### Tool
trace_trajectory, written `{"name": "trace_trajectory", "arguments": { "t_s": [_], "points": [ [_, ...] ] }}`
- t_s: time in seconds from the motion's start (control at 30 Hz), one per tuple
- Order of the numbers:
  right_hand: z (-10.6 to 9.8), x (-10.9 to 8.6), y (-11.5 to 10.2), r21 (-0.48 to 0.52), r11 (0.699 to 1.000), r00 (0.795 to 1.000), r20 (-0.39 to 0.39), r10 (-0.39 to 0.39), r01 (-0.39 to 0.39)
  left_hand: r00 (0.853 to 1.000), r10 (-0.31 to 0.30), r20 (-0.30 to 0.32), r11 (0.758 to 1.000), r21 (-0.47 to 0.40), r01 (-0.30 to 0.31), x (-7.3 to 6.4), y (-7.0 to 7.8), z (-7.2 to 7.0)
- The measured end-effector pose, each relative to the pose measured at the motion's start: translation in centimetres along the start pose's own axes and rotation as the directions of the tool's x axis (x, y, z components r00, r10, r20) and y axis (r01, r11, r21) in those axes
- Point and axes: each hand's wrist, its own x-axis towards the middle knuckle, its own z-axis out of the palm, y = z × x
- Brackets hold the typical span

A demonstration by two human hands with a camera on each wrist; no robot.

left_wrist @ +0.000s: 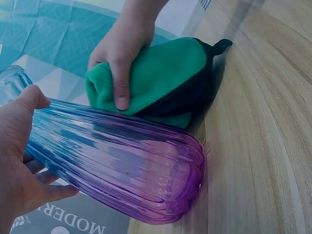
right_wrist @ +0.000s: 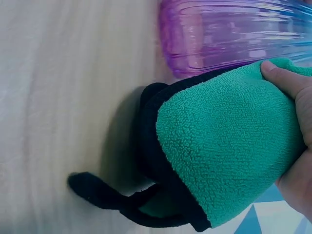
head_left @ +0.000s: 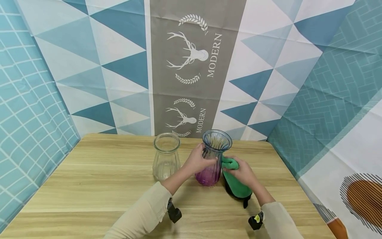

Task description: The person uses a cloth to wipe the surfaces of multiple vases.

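A ribbed glass vase (head_left: 209,172), blue at its flared rim and purple at its base, stands on the wooden table. My left hand (head_left: 199,160) grips it around the upper body, thumb on one side and fingers on the other in the left wrist view. Close on the vase's right side, my right hand (head_left: 243,171) holds a folded green cloth (right_wrist: 229,136) with black edging and a black loop, the thumb pressing on top. The cloth lies against or very near the glass. Fingers beneath the cloth are hidden.
A clear glass vase (head_left: 166,164) stands left of the coloured one, near my left forearm. The wooden table (head_left: 89,186) reaches back to a patterned cloth wall (head_left: 125,66). Small black cameras (head_left: 174,212) are strapped at my wrists.
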Motion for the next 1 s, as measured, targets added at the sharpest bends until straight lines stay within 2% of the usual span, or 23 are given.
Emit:
{"name": "trace_trajectory", "arguments": {
  "t_s": [0.2, 0.43, 0.67, 0.8, 1.0],
  "points": [
    [-0.9, 0.4, -0.9, 0.058, 0.998, 0.999, -0.047, -0.004, 0.007, 1.000, 0.018, 0.000, 1.000, -0.002, -0.018, 0.1, -0.1, 0.0],
    [-1.7, 0.7, -2.4, 0.068, 0.996, 0.994, -0.096, 0.057, -0.051, 1.000, 0.030, 0.006, 1.000, 0.000, -0.030, 0.1, -0.3, 0.0],
    [-2.3, 1.1, -3.4, 0.114, 0.993, 0.988, -0.149, 0.031, -0.014, 1.000, -0.002, 0.018, 1.000, -0.011, 0.002, 0.0, -0.3, 0.1],
    [-2.4, 1.3, -3.8, 0.132, 0.991, 0.984, -0.174, 0.025, -0.001, 1.000, 0.008, 0.005, 1.000, -0.021, -0.008, 0.0, -0.3, 0.2],
    [-2.5, 1.4, -4.0, 0.122, 0.993, 0.986, -0.164, 0.023, -0.003, 1.000, -0.004, -0.018, 1.000, -0.015, 0.004, -0.1, -0.1, 0.2]
  ]
}}
